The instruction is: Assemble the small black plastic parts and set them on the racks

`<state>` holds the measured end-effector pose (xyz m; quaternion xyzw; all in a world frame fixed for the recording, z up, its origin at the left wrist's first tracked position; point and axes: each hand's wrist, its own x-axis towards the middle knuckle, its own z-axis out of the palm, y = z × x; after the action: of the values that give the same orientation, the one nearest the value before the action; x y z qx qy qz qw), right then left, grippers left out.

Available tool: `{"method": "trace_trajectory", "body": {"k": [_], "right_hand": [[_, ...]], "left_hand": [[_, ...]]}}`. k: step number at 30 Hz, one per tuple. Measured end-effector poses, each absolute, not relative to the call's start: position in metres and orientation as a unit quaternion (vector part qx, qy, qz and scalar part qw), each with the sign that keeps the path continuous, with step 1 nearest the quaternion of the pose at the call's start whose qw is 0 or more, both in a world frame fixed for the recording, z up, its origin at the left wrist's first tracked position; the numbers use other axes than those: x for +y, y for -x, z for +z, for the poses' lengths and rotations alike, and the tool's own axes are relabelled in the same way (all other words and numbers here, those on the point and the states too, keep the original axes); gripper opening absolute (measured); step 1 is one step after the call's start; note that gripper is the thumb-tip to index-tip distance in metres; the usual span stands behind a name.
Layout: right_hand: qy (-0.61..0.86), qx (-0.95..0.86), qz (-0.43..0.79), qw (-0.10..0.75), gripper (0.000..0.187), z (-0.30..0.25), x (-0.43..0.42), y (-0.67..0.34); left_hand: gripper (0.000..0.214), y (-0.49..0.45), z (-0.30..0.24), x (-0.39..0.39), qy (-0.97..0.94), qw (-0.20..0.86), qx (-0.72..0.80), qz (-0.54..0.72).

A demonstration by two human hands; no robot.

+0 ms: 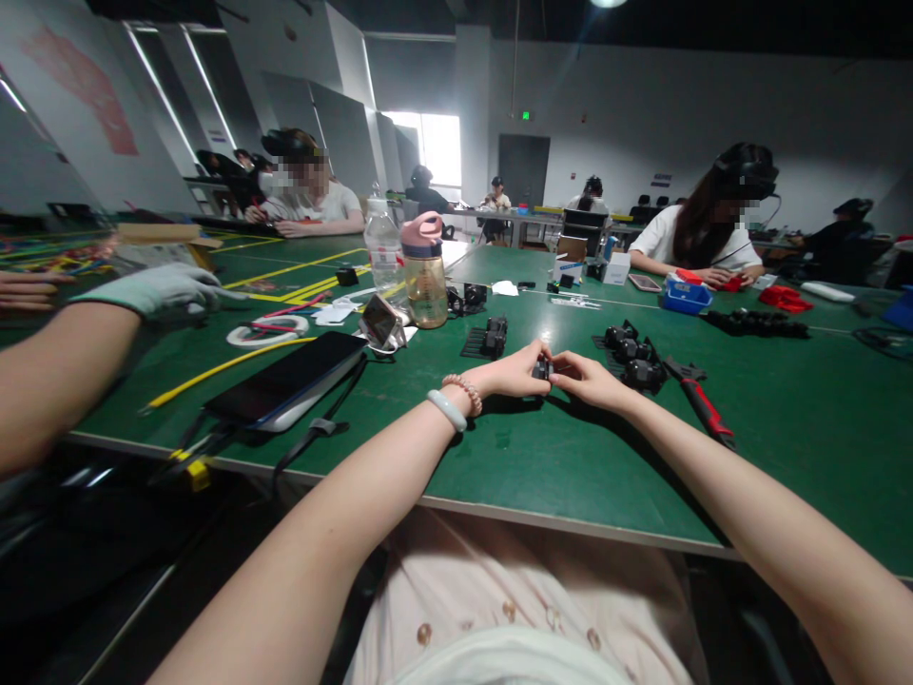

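Between my two hands, just above the green table (514, 457), is a small black part (543, 367), mostly covered by fingers, so its exact kind stays unclear. My left hand (519, 370) pinches it from the left, thumb and fingers closed around it. From the right, my right hand (589, 379) closes its fingertips on the same part. Beyond my left hand lies a black part with thin prongs (491, 337). A cluster of similar black parts (633, 356) sits past my right hand, beside a red-and-black adjustable wrench (703, 400).
Left of me lie a black tablet-like device (289, 381), a yellow cable tie (228, 371) and a phone on a stand (383, 323). Two bottles, one pink-lidded (426, 276), stand behind. A co-worker's gloved hand (161, 290) reaches in. A blue bin (686, 293) stands farther right.
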<state>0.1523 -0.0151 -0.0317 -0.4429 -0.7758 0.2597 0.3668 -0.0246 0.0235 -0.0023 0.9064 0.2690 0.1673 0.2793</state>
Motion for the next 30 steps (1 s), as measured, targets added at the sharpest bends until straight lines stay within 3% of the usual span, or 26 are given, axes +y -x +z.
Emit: {"method": "trace_trajectory", "body": {"k": [30], "right_hand": [[0.462, -0.767, 0.252, 0.368, 0.033, -0.032, -0.0139, -0.1515]], "left_hand": [[0.044, 0.0253, 0.0012, 0.02, -0.91, 0.272, 0.269, 0.16]]}}
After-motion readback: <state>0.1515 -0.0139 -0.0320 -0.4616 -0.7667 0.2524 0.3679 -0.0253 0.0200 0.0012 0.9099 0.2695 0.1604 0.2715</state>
